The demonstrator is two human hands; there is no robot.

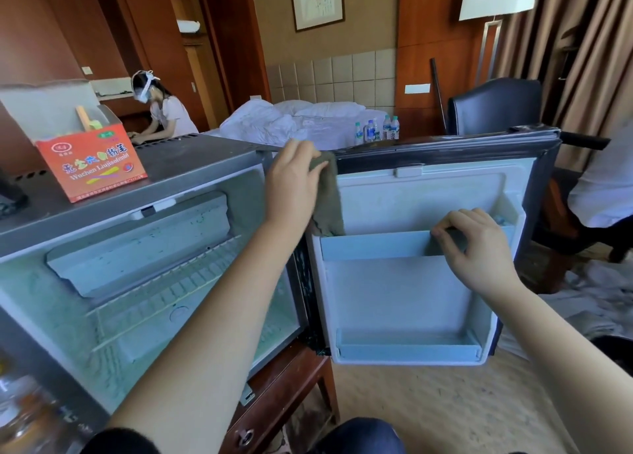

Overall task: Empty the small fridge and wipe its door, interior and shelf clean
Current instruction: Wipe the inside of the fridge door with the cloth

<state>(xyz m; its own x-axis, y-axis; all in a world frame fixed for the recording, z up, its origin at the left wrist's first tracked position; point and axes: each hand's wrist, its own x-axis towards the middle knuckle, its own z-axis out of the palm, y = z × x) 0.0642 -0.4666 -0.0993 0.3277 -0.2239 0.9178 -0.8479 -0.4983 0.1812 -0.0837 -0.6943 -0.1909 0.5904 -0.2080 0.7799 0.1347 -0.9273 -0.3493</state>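
The small fridge (191, 166) stands open on a wooden table. Its interior (113, 241) holds a freezer box and a white wire shelf (164, 292), and I see no food inside. The door (411, 207) is swung out to the right. My left hand (291, 179) holds a grey-green cloth (329, 200) against the door's top corner at the hinge, and the cloth hangs down the door's inner face. My right hand (476, 244) grips the rail of the upper door shelf (373, 246), fingers curled over its edge. The lower door shelf (407, 349) holds nothing.
An orange cardboard box (92, 166) sits on the fridge top. Several water bottles (376, 130) stand behind the door, near the bed (291, 121). One person (161, 111) sits far left; another (603, 186) stands close at right. White linen (589, 299) lies on the floor.
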